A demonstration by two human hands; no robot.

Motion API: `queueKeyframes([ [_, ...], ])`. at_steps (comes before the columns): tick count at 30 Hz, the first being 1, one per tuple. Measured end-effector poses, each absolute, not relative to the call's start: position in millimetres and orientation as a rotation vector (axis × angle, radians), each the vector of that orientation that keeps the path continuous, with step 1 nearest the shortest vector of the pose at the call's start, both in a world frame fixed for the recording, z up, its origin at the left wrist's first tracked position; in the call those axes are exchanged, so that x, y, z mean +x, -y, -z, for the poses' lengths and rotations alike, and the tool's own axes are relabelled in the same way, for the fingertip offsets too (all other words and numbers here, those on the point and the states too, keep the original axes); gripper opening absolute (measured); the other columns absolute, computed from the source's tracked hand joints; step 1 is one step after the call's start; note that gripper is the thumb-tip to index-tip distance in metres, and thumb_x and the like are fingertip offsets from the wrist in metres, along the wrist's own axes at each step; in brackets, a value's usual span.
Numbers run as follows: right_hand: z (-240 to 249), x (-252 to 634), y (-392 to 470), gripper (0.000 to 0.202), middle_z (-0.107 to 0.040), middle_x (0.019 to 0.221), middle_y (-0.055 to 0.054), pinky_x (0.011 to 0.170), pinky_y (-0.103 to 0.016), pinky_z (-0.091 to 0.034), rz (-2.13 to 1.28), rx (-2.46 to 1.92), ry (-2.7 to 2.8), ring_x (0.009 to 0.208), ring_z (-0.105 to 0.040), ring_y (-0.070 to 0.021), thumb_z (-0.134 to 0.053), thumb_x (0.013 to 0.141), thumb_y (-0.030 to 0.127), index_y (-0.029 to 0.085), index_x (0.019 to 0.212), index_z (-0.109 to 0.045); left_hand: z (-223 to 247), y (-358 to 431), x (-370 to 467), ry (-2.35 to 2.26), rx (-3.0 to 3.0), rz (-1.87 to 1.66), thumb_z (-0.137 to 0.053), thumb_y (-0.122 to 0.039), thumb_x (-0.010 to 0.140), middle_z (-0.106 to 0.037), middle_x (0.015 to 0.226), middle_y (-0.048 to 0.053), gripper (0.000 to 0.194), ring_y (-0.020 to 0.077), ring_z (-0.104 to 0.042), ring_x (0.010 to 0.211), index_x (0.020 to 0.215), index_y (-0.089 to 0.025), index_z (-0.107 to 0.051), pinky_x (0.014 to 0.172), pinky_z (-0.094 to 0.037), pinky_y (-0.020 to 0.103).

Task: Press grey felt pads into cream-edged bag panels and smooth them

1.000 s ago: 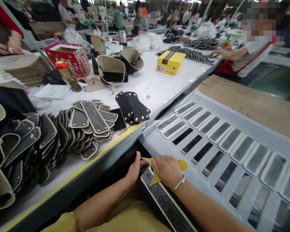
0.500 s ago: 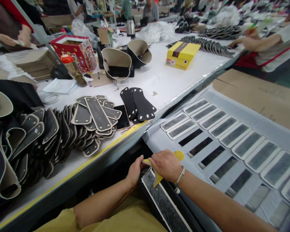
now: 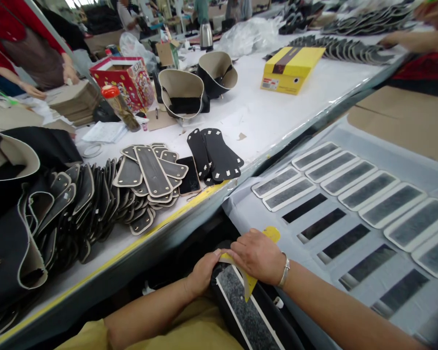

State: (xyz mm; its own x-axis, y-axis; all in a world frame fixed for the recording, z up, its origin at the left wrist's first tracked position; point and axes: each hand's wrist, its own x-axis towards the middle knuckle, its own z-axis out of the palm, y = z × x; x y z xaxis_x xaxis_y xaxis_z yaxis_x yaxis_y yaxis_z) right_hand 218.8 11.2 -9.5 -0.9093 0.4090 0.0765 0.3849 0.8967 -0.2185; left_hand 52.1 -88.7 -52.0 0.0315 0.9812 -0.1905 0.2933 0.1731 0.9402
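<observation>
Low in front of me is a long black piece (image 3: 295, 335) with a dark grey speckled panel (image 3: 243, 301) between white edge strips. My left hand (image 3: 203, 272) is closed at its far end, with the thumb touching the curled end of a yellow strip. My right hand (image 3: 257, 256) is wrapped round that yellow strip (image 3: 249, 288), which looks like peel-off backing paper with a pale side. The strip bends up over the panel, and one end sticks out past the knuckles. The fingertips of both hands are partly hidden.
Rows of pale-edged grey pieces (image 3: 289, 192) lie on the grey-covered surface to the right, beside dark slots (image 3: 321, 225). On the white table are stacked dark pieces (image 3: 153, 170), a phone (image 3: 189, 176), black panels (image 3: 219, 158) and a yellow box (image 3: 292, 70). Co-workers' hands show left and right.
The view has shifted a little, so the table and its things sit slightly differently. Both hands keep their hold at the piece's far end; the yellow strip curls somewhat more.
</observation>
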Motion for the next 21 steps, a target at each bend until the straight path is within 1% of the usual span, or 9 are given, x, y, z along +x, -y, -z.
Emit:
queueKeyframes([
  [2, 10.6, 222.7, -6.2, 0.037, -0.059, 0.067, -0.002, 0.065, -0.034, -0.022, -0.322, -0.68, 2.922, 0.065, -0.052, -0.017, -0.031, 0.095, 0.036, 0.02, 0.074, -0.057, 40.6, 83.8, 54.6, -1.327, 1.303, -0.82, -0.023, -0.045, 0.09, -0.066, 0.103, 0.007, 0.05, 0.0214, -0.058, 0.097, 0.099, -0.017, -0.063, 0.093, -0.042, 0.035],
  [4, 11.1, 226.9, 0.6, 0.035, -0.06, 0.068, -0.002, 0.066, -0.034, -0.023, -0.336, -0.778, 2.901, 0.066, -0.053, -0.0179, -0.032, 0.095, 0.035, 0.02, 0.076, -0.057, 33.6, 79.6, 57.5, -1.238, 1.27, -0.793, -0.018, -0.041, 0.092, -0.066, 0.102, 0.007, 0.051, 0.0197, -0.059, 0.095, 0.105, -0.016, -0.06, 0.091, -0.043, 0.033],
  [8, 7.9, 234.5, 21.6, 0.026, -0.062, 0.07, -0.004, 0.066, -0.034, -0.026, -0.363, -1.052, 2.868, 0.067, -0.056, -0.019, -0.04, 0.092, 0.036, 0.019, 0.085, -0.058, 33.6, 75.6, 59.9, -1.163, 1.225, -0.767, -0.026, -0.04, 0.093, -0.062, 0.11, 0.007, 0.044, 0.0198, -0.055, 0.102, 0.112, -0.014, -0.056, 0.094, -0.039, 0.032],
  [11, 1.9, 235.7, 41.5, 0.026, -0.064, 0.07, -0.006, 0.063, -0.032, -0.029, -0.357, -1.253, 2.865, 0.066, -0.058, -0.0196, -0.04, 0.092, 0.036, 0.017, 0.097, -0.057, 34.8, 74.1, 57.7, -1.126, 1.275, -0.725, -0.032, -0.041, 0.092, -0.06, 0.112, 0.007, 0.042, 0.0207, -0.053, 0.104, 0.113, -0.015, -0.056, 0.095, -0.037, 0.032],
  [13, -3.6, 235.9, 52.4, 0.029, -0.064, 0.07, -0.007, 0.062, -0.032, -0.032, -0.357, -1.383, 2.866, 0.066, -0.06, -0.021, -0.037, 0.093, 0.036, 0.016, 0.097, -0.058, 32.9, 72.6, 54.7, -1.095, 1.278, -0.67, -0.037, -0.043, 0.09, -0.061, 0.11, 0.006, 0.041, 0.0207, -0.054, 0.1, 0.115, -0.016, -0.055, 0.091, -0.039, 0.032],
  [15, -11.4, 240.1, 58.7, 0.031, -0.065, 0.07, -0.008, 0.062, -0.033, -0.036, -0.394, -1.504, 2.874, 0.067, -0.062, -0.0229, -0.035, 0.093, 0.035, 0.017, 0.092, -0.06, 30.9, 71.5, 50.8, -1.048, 1.245, -0.621, -0.042, -0.043, 0.088, -0.06, 0.112, 0.005, 0.041, 0.021, -0.053, 0.1, 0.117, -0.018, -0.054, 0.09, -0.038, 0.032],
  [18, -29.6, 261.8, 62.0, 0.037, -0.067, 0.074, -0.008, 0.064, -0.033, -0.042, -0.68, -1.689, 2.801, 0.069, -0.064, -0.0231, -0.03, 0.094, 0.036, 0.02, 0.088, -0.063, 33.2, 72.0, 43.9, -0.952, 1.109, -0.613, -0.048, -0.044, 0.085, -0.056, 0.12, 0.005, 0.043, 0.0234, -0.05, 0.109, 0.121, -0.02, -0.052, 0.096, -0.034, 0.035],
  [20, -44.0, 286.5, 66.5, 0.042, -0.069, 0.085, -0.007, 0.072, -0.032, -0.046, -0.99, -1.749, 2.556, 0.078, -0.064, -0.0218, -0.025, 0.094, 0.04, 0.022, 0.095, -0.064, 38.7, 73.1, 39.6, -0.89, 0.974, -0.642, -0.045, -0.046, 0.086, -0.054, 0.125, 0.006, 0.046, 0.0249, -0.047, 0.114, 0.123, -0.02, -0.05, 0.1, -0.032, 0.037],
  [21, -50.3, 300.2, 71.2, 0.046, -0.068, 0.095, -0.007, 0.079, -0.033, -0.046, -1.106, -1.741, 2.389, 0.086, -0.063, -0.0216, -0.022, 0.094, 0.043, 0.023, 0.101, -0.063, 41.7, 73.3, 37.7, -0.863, 0.918, -0.659, -0.043, -0.049, 0.087, -0.053, 0.126, 0.007, 0.048, 0.0254, -0.046, 0.116, 0.124, -0.019, -0.05, 0.101, -0.031, 0.038],
])
